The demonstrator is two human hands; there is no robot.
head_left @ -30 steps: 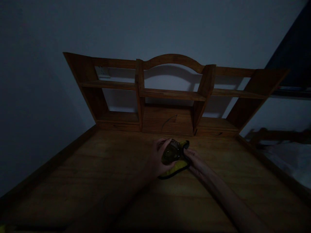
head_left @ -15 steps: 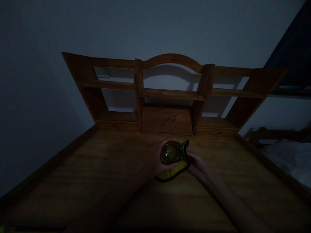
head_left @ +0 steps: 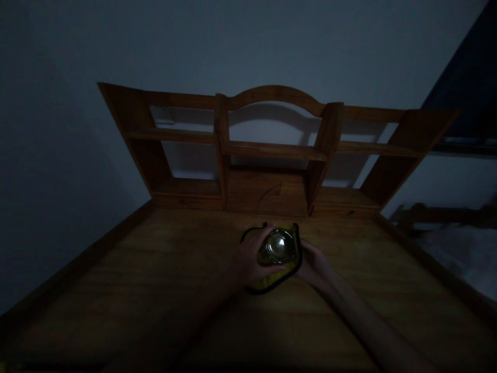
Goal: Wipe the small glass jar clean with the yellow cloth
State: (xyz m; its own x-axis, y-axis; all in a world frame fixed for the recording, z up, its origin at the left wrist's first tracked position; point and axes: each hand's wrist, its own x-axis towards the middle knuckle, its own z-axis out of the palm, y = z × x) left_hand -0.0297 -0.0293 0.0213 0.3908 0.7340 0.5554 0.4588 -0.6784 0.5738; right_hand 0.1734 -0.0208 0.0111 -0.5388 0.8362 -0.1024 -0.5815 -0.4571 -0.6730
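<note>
A clear, round glass (head_left: 278, 246), its circular end facing me, is held over the middle of the desk. Around and beneath it lies a yellow cloth (head_left: 267, 282) with a black border. My left hand (head_left: 254, 257) is closed round the glass from the left, thumb along the near side. On the right, my right hand (head_left: 310, 259) grips the cloth and presses it to the glass; most of its fingers are hidden behind the cloth. Dim light blurs the finer detail.
Behind the hands stands a wooden shelf unit (head_left: 274, 150) along the back of the desk (head_left: 155, 274). Raised wooden edges run down both sides. A wall socket (head_left: 163, 115) shows through the left shelf. Pale bedding (head_left: 458, 254) lies beyond the right edge.
The glass has tilted so its round end now faces me more and catches bright light. More of the cloth's black border shows behind my left hand.
</note>
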